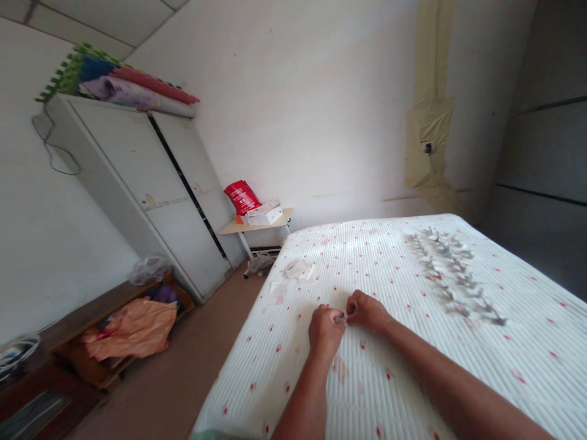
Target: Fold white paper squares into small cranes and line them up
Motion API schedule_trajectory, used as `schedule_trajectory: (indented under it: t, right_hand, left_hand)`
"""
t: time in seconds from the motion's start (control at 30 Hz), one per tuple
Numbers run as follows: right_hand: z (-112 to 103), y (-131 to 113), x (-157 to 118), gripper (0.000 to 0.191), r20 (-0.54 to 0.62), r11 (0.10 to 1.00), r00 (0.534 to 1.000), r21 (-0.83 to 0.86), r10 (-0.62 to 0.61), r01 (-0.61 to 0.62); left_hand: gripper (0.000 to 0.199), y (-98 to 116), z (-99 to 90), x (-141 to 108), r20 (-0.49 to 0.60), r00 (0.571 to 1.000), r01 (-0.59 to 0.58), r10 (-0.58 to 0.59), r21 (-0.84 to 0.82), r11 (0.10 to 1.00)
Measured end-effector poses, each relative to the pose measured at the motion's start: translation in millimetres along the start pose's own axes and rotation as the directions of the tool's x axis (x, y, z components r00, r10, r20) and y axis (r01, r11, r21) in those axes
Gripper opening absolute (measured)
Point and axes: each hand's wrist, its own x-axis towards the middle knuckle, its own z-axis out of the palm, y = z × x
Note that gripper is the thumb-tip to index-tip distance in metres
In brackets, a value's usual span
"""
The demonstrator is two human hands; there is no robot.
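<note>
Right now your 2 hands meet over the near-middle of the bed (527, 360), knuckles up, w/ a small grey piece (340, 318) caught between them. It sits directly btwn the fingertips, so neither hand has to travel: your left hand (324, 332) is curled into a loose fist and pinches the piece from its left side, your right hand (367, 312) is likewise curled and pinches it from the right. The piece is too small and too covered to read its shape or its long axis; I can't tell that. The left hand looks a touch nearer to you, the right a touch farther up the bed, so the pinch line runs slightly diagonal. Both forearms come in from the bottom edge and converge, wrists low, resting on or just above the striped cover. Well apart, up and to your right, lie rows of small grey folded pieces (452, 275), the right hand being the closer 1 to them. A crumpled white scrap (299, 269) lies ahead-left, near the bed's far-left edge, closer to the left hand.
</note>
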Motion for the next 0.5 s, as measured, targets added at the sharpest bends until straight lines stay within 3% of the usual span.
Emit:
schedule_trajectory:
  t: [0.5]
  right_hand:
    - [-3.4,17.3,8.1,0.018,0.018,0.986,0.993,0.119,-0.116,0.113]
  left_hand:
    - [0.025,-1.7,2.7,0.7,-0.010,1.000,0.014,-0.014,-0.017,1.000]
